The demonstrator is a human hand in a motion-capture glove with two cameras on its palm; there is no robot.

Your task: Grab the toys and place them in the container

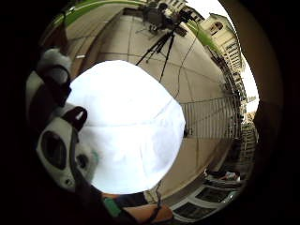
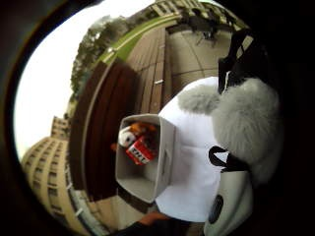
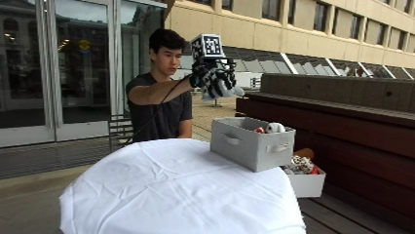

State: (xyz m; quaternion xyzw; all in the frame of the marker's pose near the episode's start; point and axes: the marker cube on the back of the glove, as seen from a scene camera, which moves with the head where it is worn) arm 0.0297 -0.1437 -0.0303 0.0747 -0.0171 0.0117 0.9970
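Raised high over the table, the gloved right hand [image 3: 216,80] has its fingers curled around a grey fluffy plush toy [image 2: 244,118], soft fur bulging out between the black straps. Below the hand and a little to its thumb side sits the grey fabric container [image 3: 251,144], a boxy bin with straight walls and a slot handle on its end. Inside it lie a white round toy [image 2: 127,137], a red blocky one [image 2: 139,151] and something orange [image 2: 141,129] against the far wall, with bare floor showing in the near half. Under the hand spreads the round table [image 3: 175,190], draped in a smooth white cloth with soft creases falling over the rim; the container stands right at the cloth's edge, next to the dark wooden bench [image 3: 350,126]. A second, white box [image 3: 306,183] of mixed toys rests on the bench seat just beyond the container. Wide open cloth lies on the little-finger side of the hand.
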